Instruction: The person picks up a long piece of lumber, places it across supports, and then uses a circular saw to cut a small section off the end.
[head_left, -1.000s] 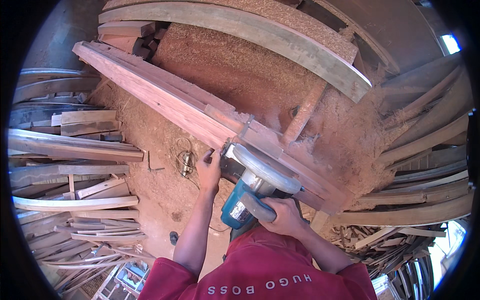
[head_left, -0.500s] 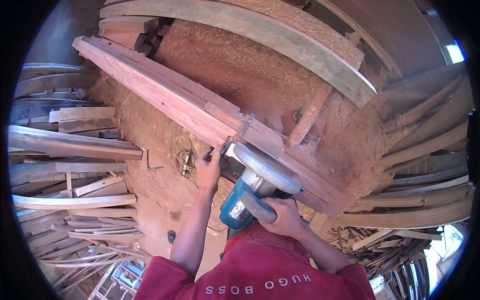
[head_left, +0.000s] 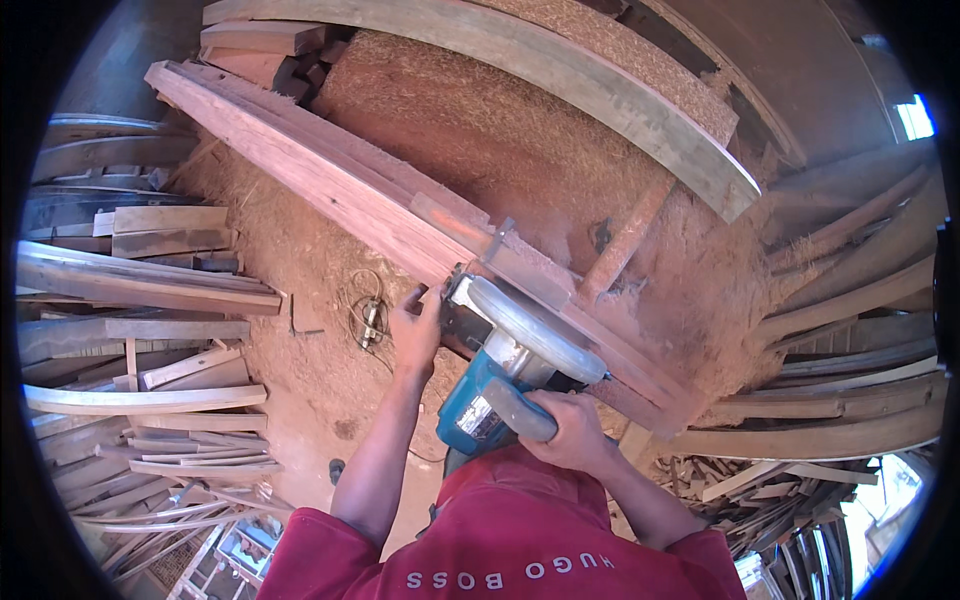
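Observation:
A teal and grey circular saw [head_left: 520,335] rests on a long reddish timber beam [head_left: 320,190] that slants from far left to near right. My right hand [head_left: 568,428] is wrapped round the saw's rear handle. At the saw's front left, my left hand [head_left: 415,325] has its fingers closed on the edge of the saw's dark base plate, beside the beam's near edge. The blade is hidden beneath the rounded metal guard. Just beyond the saw, a metal bar [head_left: 497,240] stands across a shorter strip of wood [head_left: 450,222] on the beam.
Sawdust covers the floor [head_left: 300,370]. A cord with a connector [head_left: 370,320] and an L-shaped metal rod [head_left: 300,320] lie left of me. Stacked boards [head_left: 150,285] line the left, more boards [head_left: 850,400] the right. A large curved plank [head_left: 560,85] arches beyond the beam.
The view has shifted slightly. Both hands keep their hold on the saw, whose place on the beam is nearly unchanged.

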